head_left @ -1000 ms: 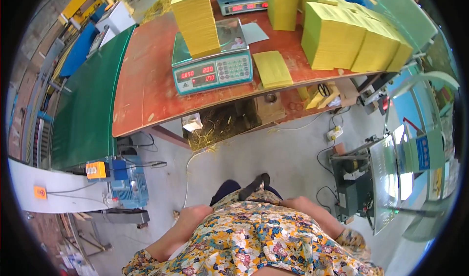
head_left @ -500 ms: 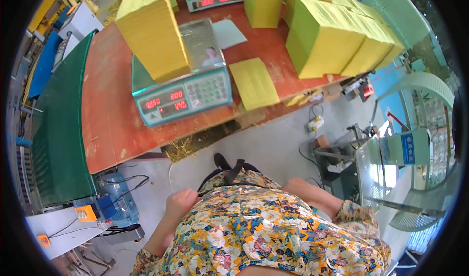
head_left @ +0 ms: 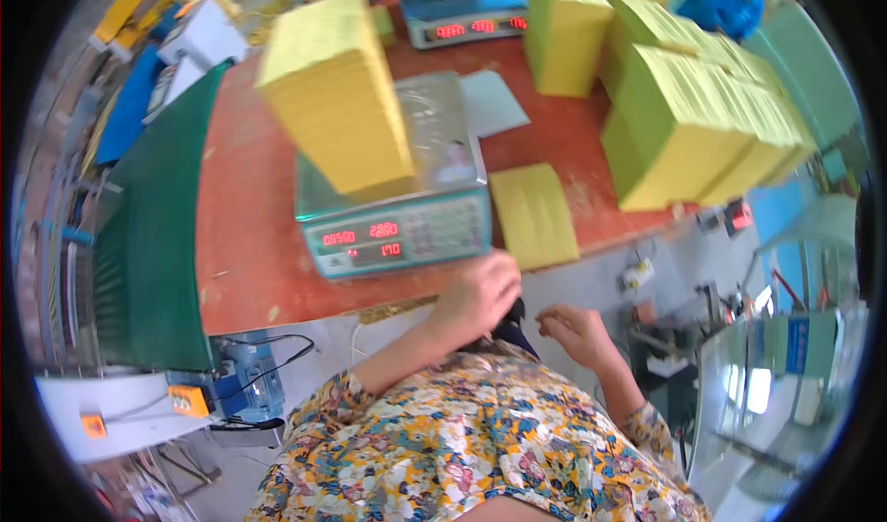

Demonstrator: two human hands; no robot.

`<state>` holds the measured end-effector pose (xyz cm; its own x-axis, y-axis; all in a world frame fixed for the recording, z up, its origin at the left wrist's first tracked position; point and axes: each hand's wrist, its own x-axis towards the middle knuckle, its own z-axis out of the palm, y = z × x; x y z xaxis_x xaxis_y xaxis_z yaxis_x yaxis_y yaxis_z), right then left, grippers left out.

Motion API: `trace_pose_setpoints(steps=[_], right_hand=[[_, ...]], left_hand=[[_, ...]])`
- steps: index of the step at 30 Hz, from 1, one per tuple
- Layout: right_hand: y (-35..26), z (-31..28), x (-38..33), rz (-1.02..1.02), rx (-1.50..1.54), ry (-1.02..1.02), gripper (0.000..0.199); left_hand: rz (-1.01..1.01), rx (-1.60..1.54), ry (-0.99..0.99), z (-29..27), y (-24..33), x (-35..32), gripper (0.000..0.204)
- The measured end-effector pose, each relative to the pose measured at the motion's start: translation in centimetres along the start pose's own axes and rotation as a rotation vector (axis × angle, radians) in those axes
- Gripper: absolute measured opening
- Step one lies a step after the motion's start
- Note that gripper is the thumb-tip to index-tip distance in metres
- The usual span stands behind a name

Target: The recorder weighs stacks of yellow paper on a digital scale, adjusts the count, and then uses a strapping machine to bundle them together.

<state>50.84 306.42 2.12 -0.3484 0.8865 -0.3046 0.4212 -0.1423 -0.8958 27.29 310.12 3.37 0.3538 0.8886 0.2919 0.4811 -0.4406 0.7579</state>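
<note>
- Head view: I look down on a red-brown wooden table (head_left: pixel 249 199), and my two bare hands come up from the lower edge, in front of a flowered shirt.
- My left hand (head_left: pixel 480 291) is raised at the near edge of the table. It is just below the front right corner of the teal electronic weighing scale with red digits (head_left: pixel 397 236), very near it or touching; I cannot tell which. The fingers are curled loosely together and I see nothing held in them.
- My right hand (head_left: pixel 573 333) is lower and in front of the table edge, apart from the left hand. Its fingers are bent inward, thumb close to the fingertips; whether it pinches something small I cannot tell.
- On the scale platform stands a tall stack of yellow paper sheets (head_left: pixel 337 97), up and to the left of my left hand, not touched by it.
- A thin flat pile of yellow sheets (head_left: pixel 534 212) lies on the table just right of the scale, directly above my left hand and near it.
- Big blocks of yellow-green paper stacks (head_left: pixel 684 125) stand at the right part of the table, well apart from both hands.
- A second scale with red digits (head_left: pixel 467 18) is at the far side.
- A green conveyor belt (head_left: pixel 148 245) runs along the left of the table.
</note>
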Motion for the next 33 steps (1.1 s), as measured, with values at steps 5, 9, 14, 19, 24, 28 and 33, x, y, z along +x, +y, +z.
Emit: trace_pose_setpoints(steps=[5,9,14,19,24,28,33], right_hand=[[1.1,-4.0,-0.8,0.033,-0.111,0.022,0.017],[3.7,-5.3,-2.1,0.082,-0.023,0.077,0.016],[4.8,-6.9,-2.3,0.131,0.025,0.08,0.015],[3.9,-8.6,-0.2,0.054,0.013,0.067,0.015],[3.6,-9.9,3.3,-0.013,0.223,0.106,0.016],[1.4,-10.2,6.8,0.057,0.502,0.083,0.025],[0.1,-7.7,12.0,0.241,0.804,-0.107,0.033]], left_hand=[[0.087,0.283,0.053,4.0,-1.3,6.6,0.02],[0.087,0.397,-0.041,6.4,-2.3,8.0,0.034],[0.04,0.456,-0.115,6.8,-2.1,8.1,0.042],[0.204,0.528,-0.091,7.0,-2.4,7.6,0.032],[0.064,0.276,0.129,6.5,-1.7,7.9,0.016],[-0.056,0.044,0.372,5.4,-0.5,8.5,0.011],[0.078,0.34,0.257,6.4,-0.5,5.9,0.014]])
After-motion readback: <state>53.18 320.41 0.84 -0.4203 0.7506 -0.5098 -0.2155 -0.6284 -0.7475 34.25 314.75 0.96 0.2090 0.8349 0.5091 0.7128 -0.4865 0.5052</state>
